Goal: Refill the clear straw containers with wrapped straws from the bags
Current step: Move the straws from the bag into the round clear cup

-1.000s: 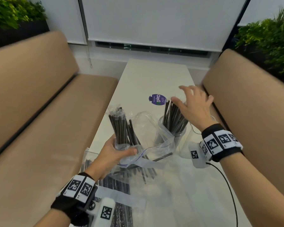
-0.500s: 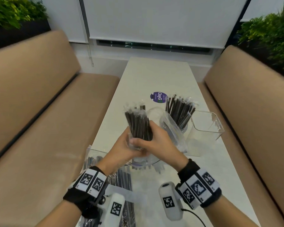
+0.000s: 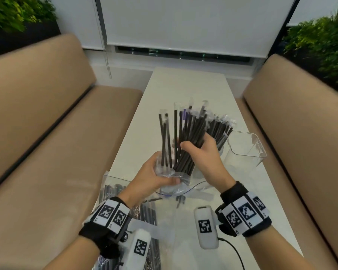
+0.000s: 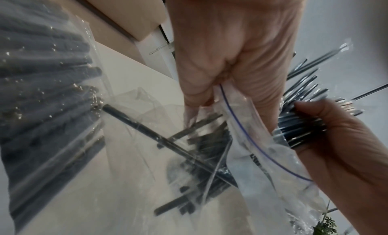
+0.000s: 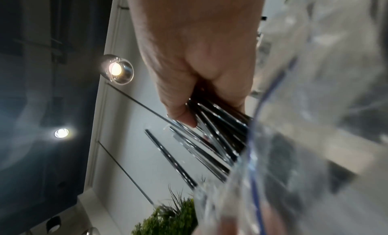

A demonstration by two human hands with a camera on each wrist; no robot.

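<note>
A long pale table runs away from the person between two tan benches, and everything else sits toward its near end. At the near left corner of the table lies a full bag of black wrapped straws, flat on the top. Toward the right edge of the table stands an empty clear square container, and just left of it, farther along the table than the hands, a second container already packed with upright straws. Above the table's middle, the left hand grips the crumpled mouth of a clear zip bag, thumb and fingers curled round the plastic, a few loose straws standing inside it. The right hand is closed round a thick bundle of wrapped straws, which leans up and away from the bag's opening with its lower ends still within the plastic. In the left wrist view more straws lie scattered low in the bag.
</note>
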